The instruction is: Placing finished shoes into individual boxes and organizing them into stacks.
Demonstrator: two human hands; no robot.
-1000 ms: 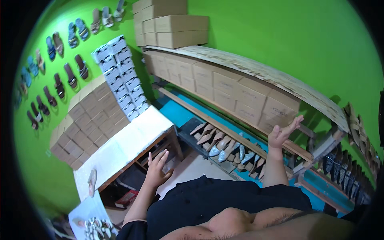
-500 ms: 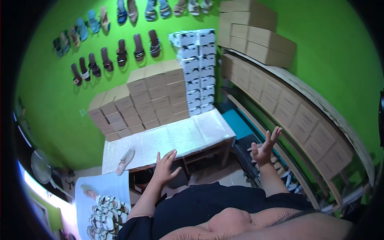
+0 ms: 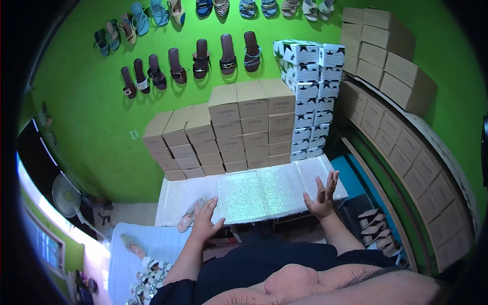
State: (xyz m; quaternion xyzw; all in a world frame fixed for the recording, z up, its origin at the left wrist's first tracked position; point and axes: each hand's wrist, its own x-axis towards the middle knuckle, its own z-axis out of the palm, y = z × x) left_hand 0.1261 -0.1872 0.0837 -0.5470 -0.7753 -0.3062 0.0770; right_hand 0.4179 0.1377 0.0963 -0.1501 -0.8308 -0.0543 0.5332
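Observation:
Both hands are raised in the air and hold nothing. My left hand (image 3: 206,220) has its fingers spread and hangs before the front edge of the white-covered table (image 3: 244,190). In the picture its fingertips overlap a pale sandal (image 3: 186,219) on that table; whether they touch cannot be told. My right hand (image 3: 322,197) is open too, fingers up, before the table's right end. Brown cardboard boxes (image 3: 254,122) stand stacked along the table's back, beside white boxes with black stars (image 3: 307,96).
Several strappy sandals (image 3: 151,277) and one pale sandal (image 3: 133,246) lie on a light-blue surface (image 3: 119,274) at left. More boxes fill a shelf (image 3: 406,157) on the right, with shoes (image 3: 375,226) low beside it. Slippers (image 3: 201,58) hang on the green wall. A fan (image 3: 67,194) stands far left.
The view has swung left and come closer to the table, so the boxes appear larger and further right. My hands stay raised and open, now in front of the table.

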